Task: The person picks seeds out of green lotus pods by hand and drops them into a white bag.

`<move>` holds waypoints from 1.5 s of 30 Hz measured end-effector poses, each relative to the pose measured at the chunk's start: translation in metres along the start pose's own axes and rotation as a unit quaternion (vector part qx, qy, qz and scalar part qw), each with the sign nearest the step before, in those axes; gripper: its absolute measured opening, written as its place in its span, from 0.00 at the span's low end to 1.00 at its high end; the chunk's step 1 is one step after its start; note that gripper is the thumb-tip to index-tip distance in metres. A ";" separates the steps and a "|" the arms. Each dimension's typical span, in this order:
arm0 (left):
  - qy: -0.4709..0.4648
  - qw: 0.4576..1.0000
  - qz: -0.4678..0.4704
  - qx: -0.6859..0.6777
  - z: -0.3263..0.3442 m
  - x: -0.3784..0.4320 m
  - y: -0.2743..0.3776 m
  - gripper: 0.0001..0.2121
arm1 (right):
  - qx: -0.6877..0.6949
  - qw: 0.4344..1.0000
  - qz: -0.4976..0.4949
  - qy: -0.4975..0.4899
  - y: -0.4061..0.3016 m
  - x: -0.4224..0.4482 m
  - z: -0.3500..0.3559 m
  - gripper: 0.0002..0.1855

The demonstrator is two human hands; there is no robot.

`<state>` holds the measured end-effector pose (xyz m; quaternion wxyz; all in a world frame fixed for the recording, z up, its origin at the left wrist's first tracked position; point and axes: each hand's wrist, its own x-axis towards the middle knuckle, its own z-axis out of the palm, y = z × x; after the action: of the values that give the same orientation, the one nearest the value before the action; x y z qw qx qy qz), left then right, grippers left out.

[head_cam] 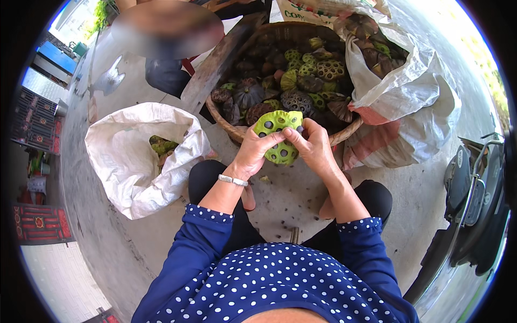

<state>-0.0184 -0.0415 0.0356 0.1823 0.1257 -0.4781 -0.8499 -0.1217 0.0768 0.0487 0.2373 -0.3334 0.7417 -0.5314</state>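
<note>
A bright green lotus seed pod (284,153) is held between my two hands, its holed face turned up towards me. Dark seeds sit in several of its holes. My left hand (251,152) grips the pod's left side, thumb across the face. From the right, my right hand (316,146) grips it too, and the two thumbs nearly meet over the middle. Just beyond the hands stands a round woven basket (220,117), filled with green and dark brown lotus pods (297,101). The fingers beneath the pod are mostly hidden.
An open white woven sack (117,161) at left holds a few pods. Another sack (424,109), with pods at its mouth, leans by the basket. A wooden plank (226,60) slants beside a seated person (167,74). Small dark seeds dot the concrete floor; a motor scooter (476,202) stands right.
</note>
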 end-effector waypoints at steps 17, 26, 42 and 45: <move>0.035 0.998 0.000 0.058 -0.005 0.004 0.009 0.12 | 0.313 0.949 0.006 0.030 0.000 0.007 -0.019 0.11; -0.021 0.994 -0.093 0.044 0.004 -0.004 0.014 0.14 | 0.224 0.970 0.058 -0.070 0.006 0.008 -0.018 0.09; -0.046 0.991 -0.123 0.032 0.003 0.002 0.006 0.15 | 0.018 0.985 -0.062 0.160 0.000 -0.009 0.001 0.09; -0.051 0.989 -0.136 0.006 0.005 -0.001 0.009 0.17 | -0.016 0.991 -0.061 0.117 0.009 -0.003 0.001 0.16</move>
<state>-0.0182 -0.0416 0.0466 0.0394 0.1473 -0.4702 -0.8693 -0.1206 0.0802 0.0401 0.1108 -0.3178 0.7508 -0.5684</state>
